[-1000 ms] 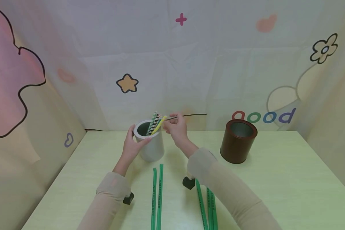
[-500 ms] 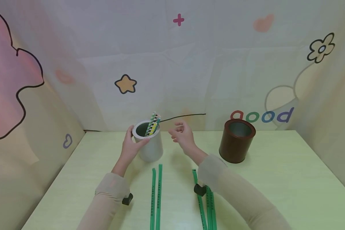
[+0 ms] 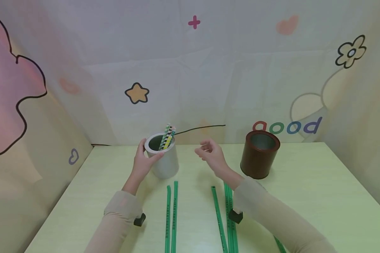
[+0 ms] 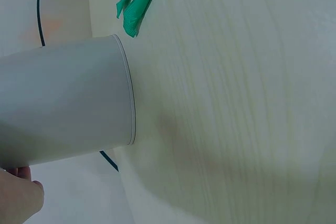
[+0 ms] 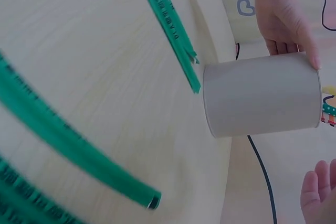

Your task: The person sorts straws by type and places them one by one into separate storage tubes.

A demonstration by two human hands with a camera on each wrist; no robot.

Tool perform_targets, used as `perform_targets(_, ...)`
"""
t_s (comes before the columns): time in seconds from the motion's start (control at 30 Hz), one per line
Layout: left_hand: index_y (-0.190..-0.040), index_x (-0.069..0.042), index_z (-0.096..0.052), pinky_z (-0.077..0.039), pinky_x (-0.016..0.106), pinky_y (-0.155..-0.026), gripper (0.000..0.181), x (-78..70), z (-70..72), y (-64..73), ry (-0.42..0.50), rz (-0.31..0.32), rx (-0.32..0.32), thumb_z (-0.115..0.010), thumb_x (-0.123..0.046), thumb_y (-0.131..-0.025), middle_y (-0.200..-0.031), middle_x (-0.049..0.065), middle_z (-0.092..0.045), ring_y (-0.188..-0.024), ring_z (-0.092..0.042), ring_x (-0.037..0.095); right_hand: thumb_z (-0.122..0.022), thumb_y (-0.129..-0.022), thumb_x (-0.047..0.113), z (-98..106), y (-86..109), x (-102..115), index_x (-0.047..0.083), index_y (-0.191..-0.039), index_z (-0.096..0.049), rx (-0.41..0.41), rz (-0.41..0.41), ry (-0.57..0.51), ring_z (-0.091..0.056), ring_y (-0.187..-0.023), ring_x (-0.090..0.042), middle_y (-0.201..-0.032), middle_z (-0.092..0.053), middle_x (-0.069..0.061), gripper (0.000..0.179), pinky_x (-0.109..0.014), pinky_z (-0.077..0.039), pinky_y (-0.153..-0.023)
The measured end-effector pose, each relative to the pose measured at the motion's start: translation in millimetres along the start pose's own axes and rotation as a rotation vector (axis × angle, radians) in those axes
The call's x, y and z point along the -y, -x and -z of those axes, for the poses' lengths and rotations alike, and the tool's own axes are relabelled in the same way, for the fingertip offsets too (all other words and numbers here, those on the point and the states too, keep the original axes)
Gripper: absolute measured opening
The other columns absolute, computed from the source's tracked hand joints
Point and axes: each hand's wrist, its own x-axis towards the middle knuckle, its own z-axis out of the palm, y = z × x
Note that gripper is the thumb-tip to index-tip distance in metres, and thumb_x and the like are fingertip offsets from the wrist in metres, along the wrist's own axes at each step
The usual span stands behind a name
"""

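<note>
My left hand (image 3: 141,165) grips a pale grey, thick-rimmed cylindrical holder (image 3: 165,166), thumb on the near side by the rim. The holder stands on the table, leaning slightly if at all. Several slim patterned sticks (image 3: 168,137), like paper straws, lean together inside against its right side; one is yellow, another black-and-white striped. Their lower ends are hidden. To the right of the holder, my right hand (image 3: 214,158) hovers above the table with loosely curled fingers and holds nothing. In the right wrist view its fingertips (image 5: 311,188) show apart from the holder's rim.
A dark brown cylindrical holder (image 3: 259,163) stands at the right. Two long green strips with black print (image 3: 168,214) lie in front of the grey holder. More green strips (image 3: 229,225) lie beneath my right forearm. A printed cloth (image 3: 202,88) hangs behind the table (image 3: 316,189).
The yellow stick has dropped lower among the others in the grey holder. My right hand has let go and moved right and nearer. My left hand keeps its grip.
</note>
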Motion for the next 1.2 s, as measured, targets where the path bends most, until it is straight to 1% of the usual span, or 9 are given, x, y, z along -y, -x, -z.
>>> perform_targets(0.13,-0.142,-0.018,-0.01,-0.015,0.049,-0.109,0.097,0.6,-0.6,-0.3,0.01,-0.005,-0.004,-0.068,-0.047,-0.07,-0.147,0.006,-0.019,-0.135,-0.017,0.022,-0.06,-0.083,0.014,13,11.8,-2,0.003,-0.101,-0.051,0.053,0.073,0.07,-0.051,-0.078,-0.014,-0.089,-0.055,-0.007,0.023,-0.024,-0.045,-0.071)
perform_targets(0.3,-0.142,-0.018,-0.009,-0.014,0.049,-0.109,0.097,-0.9,-1.3,0.0,0.009,-0.009,0.001,-0.068,-0.047,-0.071,-0.147,0.006,-0.019,-0.135,-0.017,0.022,-0.058,-0.085,0.017,34,24.2,-2,0.004,-0.104,-0.051,0.111,0.121,0.141,-0.052,-0.088,-0.02,-0.098,-0.056,-0.014,0.025,-0.026,-0.045,-0.077)
perform_targets(0.47,-0.143,-0.018,-0.007,-0.014,0.05,-0.109,0.098,-4.3,0.4,2.6,-0.01,-0.004,0.007,-0.066,-0.049,-0.071,-0.147,0.007,-0.017,-0.135,-0.015,0.024,-0.057,-0.086,0.019,56,33.0,2,0.003,-0.11,-0.049,0.122,0.117,0.163,-0.052,-0.097,-0.024,-0.107,-0.055,-0.016,0.03,-0.026,-0.045,-0.083)
perform_targets(0.63,-0.143,-0.019,0.0,-0.011,0.051,-0.109,0.101,-3.7,2.5,4.3,-0.01,0.006,0.037,-0.065,-0.05,-0.072,-0.149,0.006,-0.01,-0.136,-0.011,0.023,-0.056,-0.086,0.019,77,42.0,8,0.002,-0.113,-0.049,0.11,0.136,0.193,-0.05,-0.099,-0.019,-0.11,-0.054,-0.014,0.032,-0.021,-0.044,-0.084)
perform_targets(0.7,-0.143,-0.018,0.003,-0.011,0.051,-0.109,0.102,-3.0,2.8,5.3,-0.008,-0.001,0.046,-0.065,-0.048,-0.073,-0.15,0.005,-0.007,-0.137,-0.01,0.024,-0.056,-0.086,0.018,87,46.5,10,0.002,-0.114,-0.049,0.097,0.158,0.201,-0.05,-0.098,-0.014,-0.109,-0.054,-0.009,0.033,-0.018,-0.045,-0.082)
perform_targets(0.8,-0.143,-0.019,0.004,-0.016,0.051,-0.108,0.104,-1.7,5.9,9.1,-0.029,-0.004,0.051,-0.066,-0.049,-0.072,-0.15,0.004,-0.002,-0.136,-0.01,0.026,-0.055,-0.086,0.015,101,52.2,14,0.0,-0.114,-0.049,0.057,0.212,0.185,-0.049,-0.096,-0.006,-0.105,-0.055,0.005,0.032,-0.013,-0.044,-0.08)
perform_targets(0.9,-0.143,-0.019,0.005,-0.02,0.052,-0.106,0.106,0.3,11.5,15.0,-0.063,0.002,0.058,-0.066,-0.051,-0.071,-0.15,0.005,-0.001,-0.136,-0.013,0.028,-0.054,-0.087,0.01,118,56.4,19,-0.003,-0.112,-0.048,-0.003,0.276,0.155,-0.049,-0.095,-0.004,-0.101,-0.054,0.015,0.029,-0.009,-0.043,-0.079)
perform_targets(1.03,-0.142,-0.019,0.005,-0.027,0.052,-0.102,0.104,6.5,19.9,23.4,-0.09,0.042,0.064,-0.066,-0.049,-0.072,-0.149,0.008,-0.007,-0.134,-0.019,0.031,-0.053,-0.087,0.008,140,60.5,25,0.008,-0.109,-0.052,-0.097,0.305,0.122,-0.048,-0.096,-0.008,-0.102,-0.053,0.016,0.022,-0.007,-0.043,-0.077)
perform_targets(1.2,-0.142,-0.015,0.001,-0.038,0.048,-0.096,0.094,13.0,26.7,34.2,-0.108,0.109,0.038,-0.065,-0.035,-0.078,-0.144,0.015,-0.022,-0.126,-0.034,0.034,-0.055,-0.086,0.011,165,61.6,27,0.022,-0.113,-0.052,-0.189,0.249,0.108,-0.048,-0.09,-0.005,-0.105,-0.048,0.015,0.029,-0.006,-0.044,-0.073)
